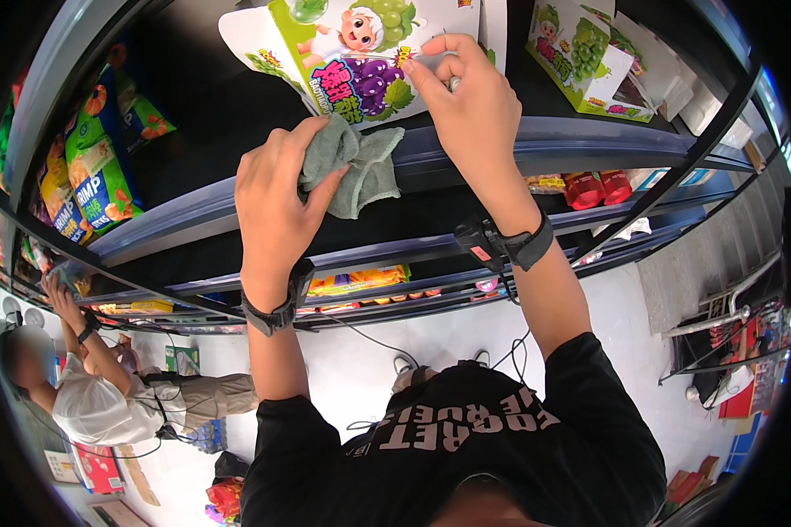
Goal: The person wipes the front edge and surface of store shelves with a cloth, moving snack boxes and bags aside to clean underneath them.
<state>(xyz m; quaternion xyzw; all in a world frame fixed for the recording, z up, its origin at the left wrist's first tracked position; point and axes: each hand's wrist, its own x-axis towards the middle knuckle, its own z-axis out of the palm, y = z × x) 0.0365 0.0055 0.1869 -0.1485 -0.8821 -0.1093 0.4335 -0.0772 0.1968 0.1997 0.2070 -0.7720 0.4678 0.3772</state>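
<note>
My left hand [280, 188] grips a crumpled grey-green cloth [369, 168] at the front edge of a black store shelf [204, 217]. Just behind the cloth, an open white and green cardboard box [376, 66] with printed grapes and a cartoon child stands on the shelf. My right hand [471, 92] is raised in front of that box's right part, thumb and index finger curled close around what looks like a thin clear strip. Something small and pale shows within its curled fingers; what it is I cannot tell. Both wrists wear black straps with small devices.
A second grape-printed box [586, 66] stands at the upper right, and bagged shrimp snacks [95, 165] at the left. Lower shelves hold red-lidded jars [593, 189] and orange packets [359, 280]. A co-worker [105, 402] stands at the far left, arms at the shelving. Cables hang below the shelves.
</note>
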